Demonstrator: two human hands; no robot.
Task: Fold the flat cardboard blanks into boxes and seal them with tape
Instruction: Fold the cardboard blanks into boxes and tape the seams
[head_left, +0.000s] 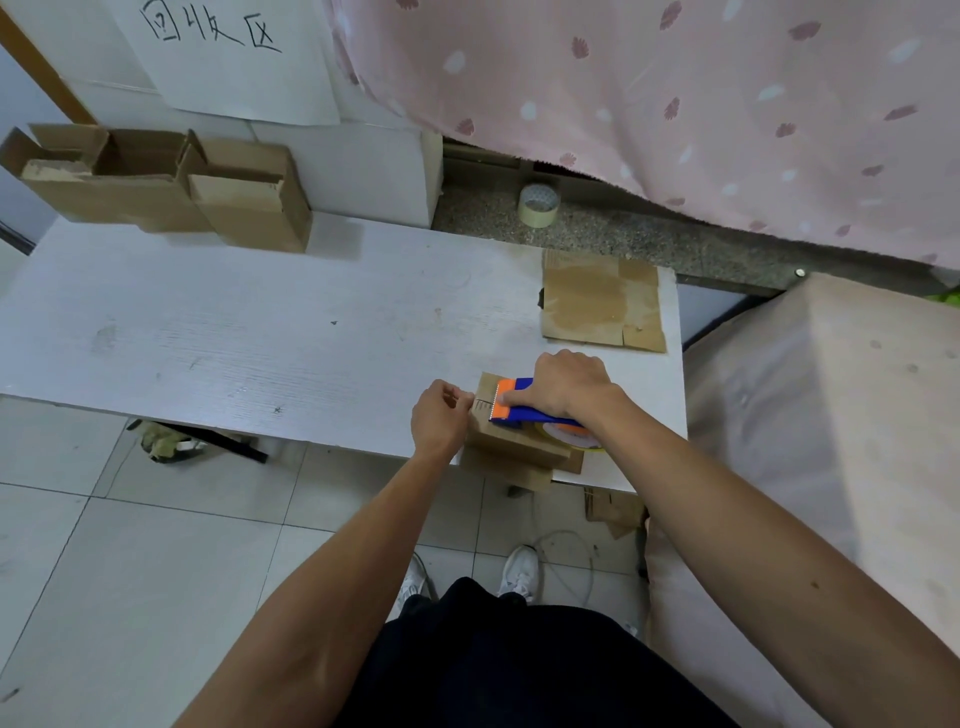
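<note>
The fingers of the right hand (569, 387) are being kept curled round the blue and orange tape dispenser (521, 411), which is being pressed flat on top of the small box (511, 451). The box's upper left edge is being pinched by the curled fingers of the left hand (439, 421). The box is being held at the near edge of the table (260, 332), towards its right corner, its near side slightly overhanging. A flat cardboard blank (602, 304) is being kept at the far right corner, open boxes (156, 187) at the far left corner, and broad bare tabletop is being left between them. A spare tape roll (538, 205) is lying beyond the far edge.
</note>
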